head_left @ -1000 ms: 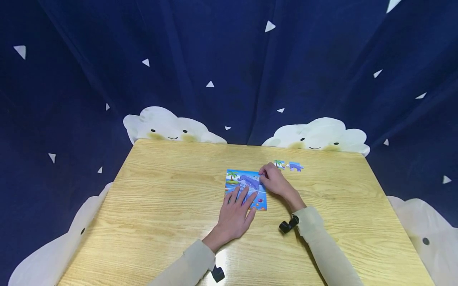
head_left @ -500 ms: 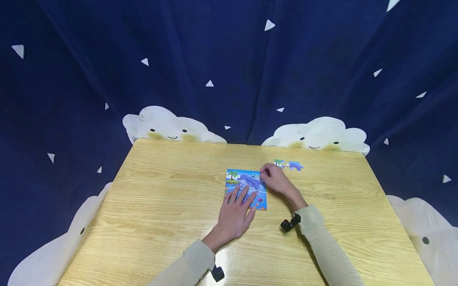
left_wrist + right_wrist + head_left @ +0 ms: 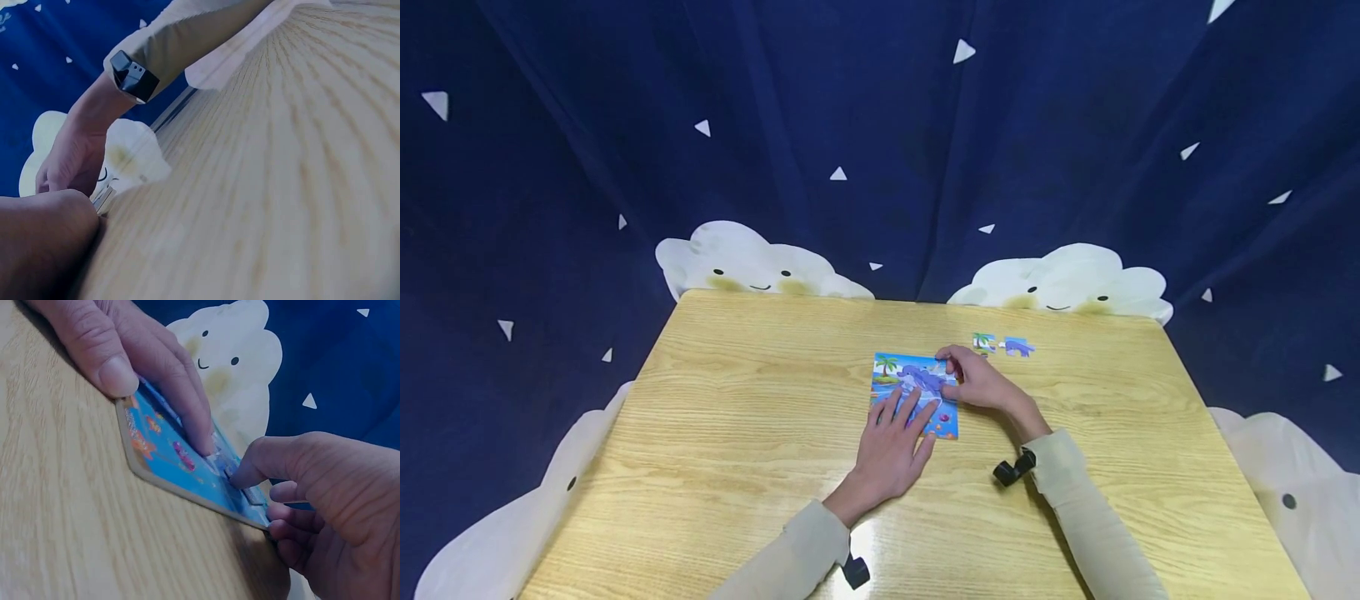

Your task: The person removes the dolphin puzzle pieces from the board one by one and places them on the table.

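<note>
A square dolphin jigsaw puzzle [image 3: 946,425] lies on the table in the head view. Spread across its lower part, my left hand [image 3: 887,457] rests on it with straight fingers. At the puzzle's upper right corner, my right hand [image 3: 985,383] pinches a puzzle piece [image 3: 254,496] between thumb and curled fingers; the right wrist view shows this piece slightly raised, partly covered by the hand. Beyond the right hand lie a loose palm-tree piece [image 3: 983,342] and a dolphin piece [image 3: 1018,347]. The left wrist view catches only part of the left hand, hiding the puzzle.
The wooden table [image 3: 737,417] reaches back to a dark blue curtain [image 3: 880,125] with white triangles and clouds. Black wrist cameras, including the right one [image 3: 1013,468], hang from both sleeves near the tabletop.
My right hand has opened its pinch wider, the thumb moving down over the puzzle and the index finger to its upper edge. The left hand has stayed in place.
</note>
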### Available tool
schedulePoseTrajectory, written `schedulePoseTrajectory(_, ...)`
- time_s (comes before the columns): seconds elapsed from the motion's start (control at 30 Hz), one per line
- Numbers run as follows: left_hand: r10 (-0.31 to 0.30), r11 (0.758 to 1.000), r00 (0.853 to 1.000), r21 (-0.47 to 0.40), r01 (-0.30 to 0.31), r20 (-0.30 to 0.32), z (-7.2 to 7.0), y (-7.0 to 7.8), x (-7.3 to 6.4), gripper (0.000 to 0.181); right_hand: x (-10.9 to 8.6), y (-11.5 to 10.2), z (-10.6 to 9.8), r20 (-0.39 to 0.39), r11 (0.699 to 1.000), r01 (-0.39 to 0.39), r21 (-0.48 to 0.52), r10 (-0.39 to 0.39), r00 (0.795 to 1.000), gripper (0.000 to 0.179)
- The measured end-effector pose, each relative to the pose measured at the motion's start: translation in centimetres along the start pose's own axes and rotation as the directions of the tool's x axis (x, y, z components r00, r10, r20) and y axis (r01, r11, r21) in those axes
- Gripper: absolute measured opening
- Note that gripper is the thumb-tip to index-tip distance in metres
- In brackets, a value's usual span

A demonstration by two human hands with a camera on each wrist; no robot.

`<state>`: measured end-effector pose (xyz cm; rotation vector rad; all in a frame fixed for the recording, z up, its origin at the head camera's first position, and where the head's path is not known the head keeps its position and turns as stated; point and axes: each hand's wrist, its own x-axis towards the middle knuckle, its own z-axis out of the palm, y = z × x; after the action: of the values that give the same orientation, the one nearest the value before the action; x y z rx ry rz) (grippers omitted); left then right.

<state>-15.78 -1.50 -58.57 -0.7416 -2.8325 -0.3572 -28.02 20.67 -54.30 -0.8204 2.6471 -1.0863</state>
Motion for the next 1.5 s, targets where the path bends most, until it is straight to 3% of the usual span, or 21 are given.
schedulePoseTrajectory(0.27, -0.004, 1.000, 1.000, -0.007, 0.004, 0.018, -0.2, 0.1, 0.1, 0.055, 0.4, 0.3, 0.2, -0.062, 0.997, 0.022, -0.068, -0.026, 0.998, 0.039)
schedulePoseTrajectory(0.63, 0.001, 1.000, 1.000, -0.023, -0.001, 0.002, -0.4, 0.1, 0.1, 0.054, 0.9, 0.2, 0.2, -0.052, 0.992, 0.027, -0.120, -0.033, 0.998, 0.053)
schedulePoseTrajectory(0.93, -0.010, 1.000, 1.000, -0.012, 0.010, 0.002, -0.2, 0.2, 0.1, 0.054, 1.0, -0.1, 0.6, -0.041, 0.989, 0.012, -0.147, -0.018, 0.999, 0.043)
schedulePoseTrajectory(1.23, -0.038, 0.999, 0.999, -0.023, 0.038, 0.016, -0.1, 0.2, 0.2, 0.055, 1.3, -0.1, 0.9, -0.057, 0.990, 0.013, -0.141, -0.021, 0.998, 0.041)
schedulePoseTrajectory(1.5, -0.023, 0.999, 0.999, -0.027, 0.023, -0.030, 0.2, 0.1, 0.1, 0.054, 1.1, 0.4, 0.8, -0.060, 0.994, 0.004, -0.107, -0.010, 0.998, 0.038)
